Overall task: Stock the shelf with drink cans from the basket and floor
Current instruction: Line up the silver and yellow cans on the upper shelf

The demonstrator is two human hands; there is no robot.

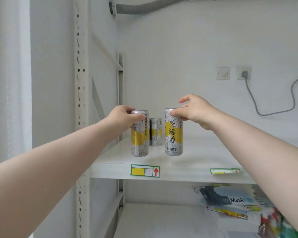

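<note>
From the head camera I see both of my arms stretched out to the shelf (205, 152), a white board that meets a white wall behind it.

My left hand (122, 118) is curled round the top of the left can (139, 136), the thumb across its front and the other fingers hidden behind it. That can is upright near the left end of the board, a little back from the front edge. Its base looks to be down on the board, though I cannot tell for sure.

My right hand (196, 112) pinches the right can (173, 133) just under its rim, thumb on the front and fingers round the far side, with the forefinger lifted clear above the lid. This can is also upright, beside the left one with a gap between them, and about as far back from the front edge.

Through that gap I see the back can (156, 133), standing deeper on the board with no hand on it.

A price tag (145, 170) with a red arrow sits on the front edge below the cans, and a second tag (224, 170) is further right. The slotted post (79, 100) rises at the left corner.

On the lower shelf (162, 220), at the right, lies a mask packet (230, 198) among blurred coloured packets.

On the wall are a switch plate (223, 73) and a socket (244, 73), from which a grey cable (272, 112) hangs.
</note>
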